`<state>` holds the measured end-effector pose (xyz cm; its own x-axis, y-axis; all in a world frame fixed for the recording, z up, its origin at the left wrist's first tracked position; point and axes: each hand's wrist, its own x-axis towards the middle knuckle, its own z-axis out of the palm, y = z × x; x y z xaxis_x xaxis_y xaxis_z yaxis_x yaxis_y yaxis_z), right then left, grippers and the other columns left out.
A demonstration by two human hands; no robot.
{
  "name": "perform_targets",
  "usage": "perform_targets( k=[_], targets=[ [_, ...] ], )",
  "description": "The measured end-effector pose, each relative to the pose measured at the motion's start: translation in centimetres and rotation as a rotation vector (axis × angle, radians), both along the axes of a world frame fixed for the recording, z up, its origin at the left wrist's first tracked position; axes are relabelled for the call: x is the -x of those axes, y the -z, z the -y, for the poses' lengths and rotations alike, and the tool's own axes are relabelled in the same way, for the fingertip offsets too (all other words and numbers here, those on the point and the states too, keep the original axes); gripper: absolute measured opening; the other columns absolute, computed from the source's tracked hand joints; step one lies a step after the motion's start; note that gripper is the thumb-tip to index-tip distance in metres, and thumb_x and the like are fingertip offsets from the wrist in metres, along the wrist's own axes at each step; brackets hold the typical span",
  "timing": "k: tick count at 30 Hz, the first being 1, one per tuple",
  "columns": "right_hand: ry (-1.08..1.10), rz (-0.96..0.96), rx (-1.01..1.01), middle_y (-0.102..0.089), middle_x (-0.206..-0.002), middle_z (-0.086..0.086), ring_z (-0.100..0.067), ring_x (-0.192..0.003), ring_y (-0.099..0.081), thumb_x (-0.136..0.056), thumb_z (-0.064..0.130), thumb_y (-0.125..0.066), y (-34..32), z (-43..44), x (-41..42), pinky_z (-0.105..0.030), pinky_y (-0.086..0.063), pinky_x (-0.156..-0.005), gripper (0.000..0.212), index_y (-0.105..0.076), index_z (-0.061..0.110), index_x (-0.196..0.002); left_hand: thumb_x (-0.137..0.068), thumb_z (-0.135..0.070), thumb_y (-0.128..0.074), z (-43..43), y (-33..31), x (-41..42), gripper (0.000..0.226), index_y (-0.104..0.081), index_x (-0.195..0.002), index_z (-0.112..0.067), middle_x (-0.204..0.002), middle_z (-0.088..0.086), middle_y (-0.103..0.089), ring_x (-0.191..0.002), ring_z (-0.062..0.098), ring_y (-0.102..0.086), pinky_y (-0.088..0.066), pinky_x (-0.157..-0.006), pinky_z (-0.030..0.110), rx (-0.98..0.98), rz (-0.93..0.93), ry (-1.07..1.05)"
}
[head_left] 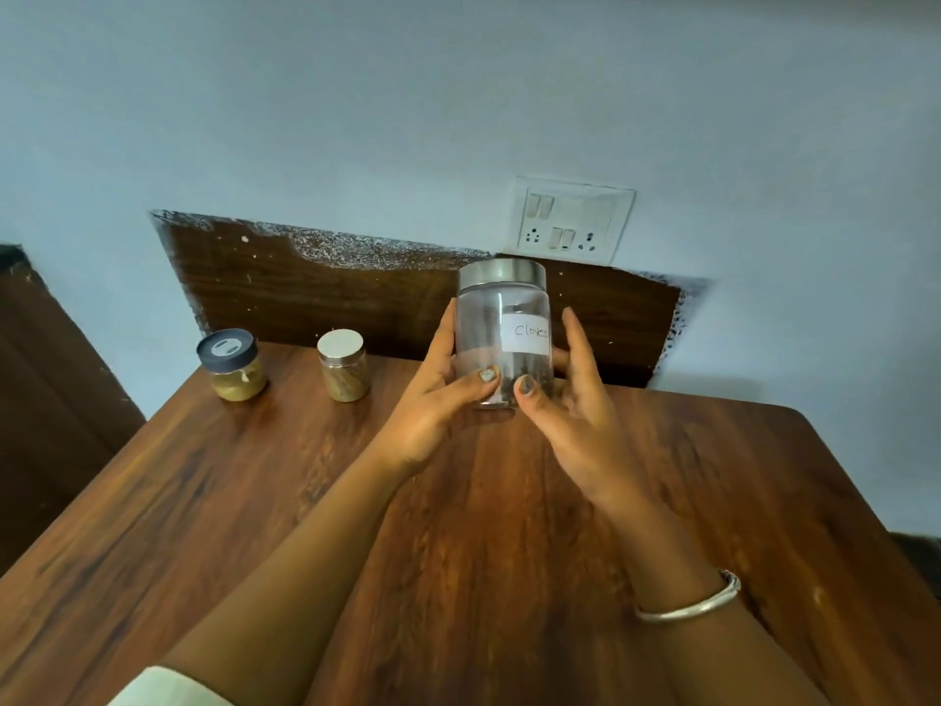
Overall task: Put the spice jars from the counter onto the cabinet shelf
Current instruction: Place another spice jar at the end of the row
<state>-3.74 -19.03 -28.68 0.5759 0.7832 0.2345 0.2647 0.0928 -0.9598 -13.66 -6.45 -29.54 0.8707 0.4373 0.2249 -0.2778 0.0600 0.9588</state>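
Mid-frame, left grip (pixel 439 400) and right grip (pixel 574 394) clasp the clear steel-lidded glass jar (pixel 501 331); likely the pickup step, next a lift to the unseen shelf.

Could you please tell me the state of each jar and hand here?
Cloves jar: lidded, upright, held by both hands.
Dark-lidded jar: lidded, upright, on the counter.
Silver-lidded jar: lidded, upright, on the counter.
Left hand: grips the Cloves jar.
Right hand: grips the Cloves jar.

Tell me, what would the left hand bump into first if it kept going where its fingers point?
The left hand grips the cloves jar, so that comes first; beyond it, probably the dark wooden panel, though depth is unclear.
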Motion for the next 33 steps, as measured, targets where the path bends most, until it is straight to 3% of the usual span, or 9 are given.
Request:
perform_targets(
  k=[4, 8, 12, 16, 21, 24, 27, 30, 33],
  targets=[
    [-0.064, 0.014, 0.06, -0.047, -0.142, 0.008, -0.015, -0.129, -0.049, -0.069, 0.054, -0.075, -0.2, 0.8, -1.5, -0.049, -0.041, -0.106, 0.101, -0.014, 0.042, -0.149, -0.075, -0.044, -0.072, 0.9, -0.5, -0.2, 0.103, -0.002, -0.15, -0.031, -0.143, 0.002, -0.047, -0.129, 0.032, -0.047, -0.039, -0.103, 0.058, -0.055, -0.019, 0.045],
    [-0.009, 0.069, 0.041, -0.058, -0.126, 0.007, -0.007, -0.117, -0.057, -0.065, 0.044, -0.074, -1.0, 1.9, -2.2, -0.028, -0.049, -0.099, 0.106, -0.01, 0.038, -0.149, -0.077, -0.058, -0.062, 1.1, -0.9, -0.6, 0.099, 0.004, -0.147, -0.038, -0.129, -0.019, -0.057, -0.121, 0.016, -0.056, -0.051, -0.094, 0.043, -0.206, -0.074, 0.004],
    [-0.003, 0.103, 0.024, -0.057, -0.127, 0.008, -0.007, -0.116, -0.058, -0.065, 0.035, -0.074, -1.7, 2.6, -3.1, -0.021, -0.05, -0.095, 0.106, -0.011, 0.038, -0.149, -0.091, -0.04, -0.048, 1.5, -1.6, -1.4, 0.076, 0.007, -0.144, -0.039, -0.12, -0.014, -0.057, -0.093, 0.0, -0.061, -0.052, -0.077, 0.025, -0.389, -0.088, -0.06],
    [0.051, 0.174, 0.02, -0.049, -0.131, -0.003, -0.016, -0.12, -0.055, -0.059, 0.055, -0.076, -2.4, 3.3, -4.0, -0.034, -0.052, -0.096, 0.106, -0.013, 0.052, -0.144, -0.079, -0.052, -0.063, 2.1, -2.9, -2.2, 0.098, 0.009, -0.144, -0.04, -0.124, -0.016, -0.053, -0.095, 0.009, -0.063, -0.052, -0.082, 0.024, -0.478, -0.049, -0.018],
    [0.143, 0.208, -0.008, -0.05, -0.126, -0.009, -0.014, -0.117, -0.056, -0.059, 0.042, -0.077, -4.5, 4.2, -5.9, -0.021, -0.054, -0.089, 0.104, -0.013, 0.055, -0.139, -0.079, -0.023, -0.064, 2.8, -5.5, -4.4, 0.093, 0.005, -0.138, -0.041, -0.103, -0.018, -0.052, -0.08, -0.004, -0.062, -0.053, -0.076, 0.019, -0.539, 0.007, -0.033],
    [0.2, 0.261, -0.046, -0.048, -0.131, -0.005, -0.01, -0.118, -0.054, -0.067, 0.023, -0.079, -6.9, 4.8, -7.3, -0.013, -0.051, -0.088, 0.102, -0.016, 0.05, -0.143, -0.078, -0.025, -0.063, 3.3, -8.0, -6.1, 0.092, 0.005, -0.136, -0.045, -0.107, -0.021, -0.052, -0.087, -0.003, -0.064, -0.052, -0.077, 0.016, -0.591, 0.02, -0.05],
    [0.296, 0.344, -0.091, -0.048, -0.135, -0.002, -0.012, -0.121, -0.053, -0.069, 0.021, -0.08, -10.1, 5.3, -9.0, -0.024, -0.05, -0.097, 0.098, -0.022, 0.045, -0.144, -0.079, -0.035, -0.064, 3.7, -11.2, -8.5, 0.09, 0.005, -0.134, -0.054, -0.115, -0.012, -0.052, -0.099, 0.011, -0.063, -0.053, -0.084, 0.023, -0.652, 0.036, -0.096],
    [0.385, 0.439, -0.141, -0.048, -0.141, -0.001, -0.017, -0.128, -0.049, -0.073, 0.021, -0.078, -13.8, 5.8, -11.2, -0.034, -0.047, -0.102, 0.093, -0.022, 0.039, -0.146, -0.086, -0.032, -0.063, 4.2, -15.2, -11.6, 0.088, 0.007, -0.135, -0.052, -0.127, -0.01, -0.043, -0.101, 0.001, -0.056, -0.049, -0.079, 0.009, -0.739, 0.097, -0.137],
    [0.479, 0.528, -0.204, -0.047, -0.143, 0.002, -0.011, -0.126, -0.047, -0.078, 0.021, -0.074, -17.4, 6.3, -13.2, -0.022, -0.046, -0.094, 0.088, -0.021, 0.037, -0.146, -0.086, -0.033, -0.062, 4.8, -19.4, -14.6, 0.087, 0.009, -0.131, -0.057, -0.144, -0.003, -0.039, -0.114, 0.01, -0.055, -0.047, -0.085, 0.013, -0.819, 0.17, -0.154]
  ],
)
